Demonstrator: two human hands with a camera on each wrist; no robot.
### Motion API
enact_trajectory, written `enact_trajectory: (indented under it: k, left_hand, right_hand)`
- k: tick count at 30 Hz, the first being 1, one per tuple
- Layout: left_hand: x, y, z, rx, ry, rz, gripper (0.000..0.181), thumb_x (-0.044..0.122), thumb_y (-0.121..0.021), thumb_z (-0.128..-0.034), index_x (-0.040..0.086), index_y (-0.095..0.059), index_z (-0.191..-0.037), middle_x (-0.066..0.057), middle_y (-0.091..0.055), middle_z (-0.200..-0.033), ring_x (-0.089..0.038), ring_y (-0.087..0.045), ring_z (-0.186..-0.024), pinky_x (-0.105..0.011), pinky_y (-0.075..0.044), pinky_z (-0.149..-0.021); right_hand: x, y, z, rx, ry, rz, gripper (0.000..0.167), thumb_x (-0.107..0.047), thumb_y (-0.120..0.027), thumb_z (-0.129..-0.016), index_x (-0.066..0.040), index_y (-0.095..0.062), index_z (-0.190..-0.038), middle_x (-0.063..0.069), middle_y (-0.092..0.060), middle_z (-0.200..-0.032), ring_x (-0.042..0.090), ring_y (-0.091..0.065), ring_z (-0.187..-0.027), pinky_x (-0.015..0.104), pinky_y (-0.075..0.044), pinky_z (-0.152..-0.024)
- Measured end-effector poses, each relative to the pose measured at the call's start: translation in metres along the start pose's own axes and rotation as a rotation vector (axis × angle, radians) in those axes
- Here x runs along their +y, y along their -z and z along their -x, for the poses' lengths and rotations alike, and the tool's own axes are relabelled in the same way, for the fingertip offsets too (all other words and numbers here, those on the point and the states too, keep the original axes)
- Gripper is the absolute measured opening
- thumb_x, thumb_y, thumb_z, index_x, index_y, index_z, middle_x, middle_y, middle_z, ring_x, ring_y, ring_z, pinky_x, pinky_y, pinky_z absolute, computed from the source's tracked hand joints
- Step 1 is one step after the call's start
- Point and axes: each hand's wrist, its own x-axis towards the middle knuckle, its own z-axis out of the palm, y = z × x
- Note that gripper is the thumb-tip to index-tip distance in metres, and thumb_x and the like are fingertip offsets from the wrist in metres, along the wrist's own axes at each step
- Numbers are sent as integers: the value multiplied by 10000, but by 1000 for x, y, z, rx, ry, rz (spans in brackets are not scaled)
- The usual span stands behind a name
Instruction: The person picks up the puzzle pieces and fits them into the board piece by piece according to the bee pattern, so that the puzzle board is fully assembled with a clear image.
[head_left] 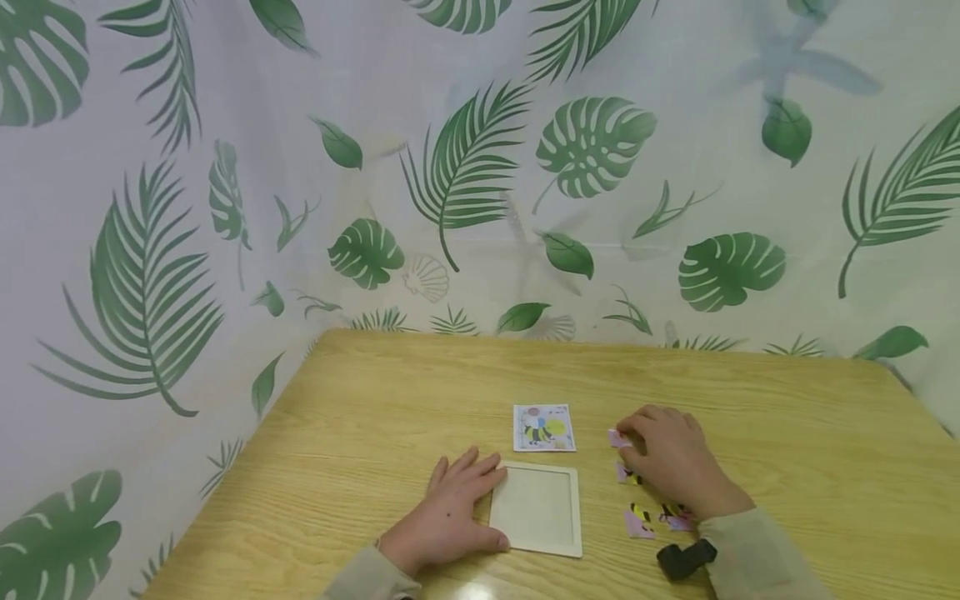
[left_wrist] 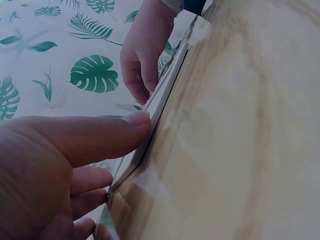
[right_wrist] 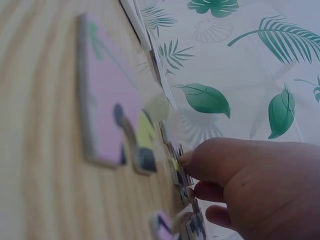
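My left hand rests spread along the left side of a shallow square wooden puzzle tray. In the left wrist view its thumb lies on the tray's pale rim, with the fingers lower along the edge. To the right, my right hand pinches a small pink puzzle piece between thumb and index finger, partly hidden by the fingers. Below that hand lie more pieces: a pink and black one, a pink and yellow one and another near the wrist.
Behind the tray lies a square picture card with a bee on it. A black strap-like object sits by the right cuff. The wooden table ends at a white leaf-printed curtain behind and on the left.
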Motion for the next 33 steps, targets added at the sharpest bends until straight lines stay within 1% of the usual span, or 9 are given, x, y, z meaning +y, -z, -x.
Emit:
enact_trajectory:
  k: [4,9,13,18,21,24,28,33]
  left_hand:
    - [1,-1,1,0,2,2,892,476,-807,-793,125,-454,-1533,-11,-283,-1641,-307,-117,-1533,-601,51,-1182]
    - [0,-1,1,-3,-4,6,893,477,-804,-795,121,-451,-1534,-14,-281,-1642,-312,-115,-1533,-606,53,-1180]
    - [0,-1,1,-5,-2,9,891,471,-806,-797,119,-452,-1534,-13,-283,-1642,-309,-115,-1533,-602,54,-1181]
    - [0,0,1,1,-2,5,911,471,-812,-787,100,-446,-1534,-11,-284,-1642,-306,-118,-1533,-594,46,-1186]
    - [0,1,0,0,-3,1,937,470,-822,-771,88,-438,-1536,-11,-285,-1641,-304,-122,-1533,-587,30,-1192]
    - [0,4,-1,5,-5,-6,958,453,-831,-758,77,-426,-1540,-23,-277,-1644,-307,-123,-1532,-584,22,-1194]
    - [-1,2,0,6,-8,-11,969,426,-834,-749,71,-412,-1546,-36,-267,-1648,-306,-115,-1534,-578,29,-1195]
    - [-1,0,1,11,-23,-9,960,399,-836,-749,68,-413,-1545,-38,-283,-1642,-309,-117,-1533,-587,30,-1192]
  right_hand:
    - [-1,0,1,-4,8,5,284,-235,-739,-887,-101,-734,-1137,84,-665,-1147,430,-576,-1101,674,-379,-966]
    - [-2,1,3,-30,12,32,383,-296,-760,-902,-66,-727,-1207,122,-634,-1185,445,-555,-1116,667,-387,-953]
    - [-2,2,3,-36,9,23,354,-298,-760,-908,-77,-738,-1184,120,-635,-1182,445,-554,-1120,664,-389,-954]
    - [-2,2,0,-13,5,-10,277,-259,-780,-885,-82,-744,-1095,114,-649,-1116,439,-570,-1093,651,-406,-955]
    - [1,1,-2,0,10,-20,262,-245,-794,-867,-72,-745,-1057,115,-658,-1077,423,-588,-1058,633,-426,-941]
    - [4,-1,-4,16,14,-19,324,-261,-795,-868,-50,-738,-1107,128,-658,-1104,425,-582,-1069,632,-423,-945]
    - [7,-3,-1,13,22,0,395,-302,-781,-886,-44,-732,-1182,137,-646,-1166,449,-552,-1116,658,-396,-959]
    - [6,-1,0,11,31,3,341,-293,-783,-888,-66,-753,-1141,103,-652,-1146,416,-560,-1100,649,-408,-950]
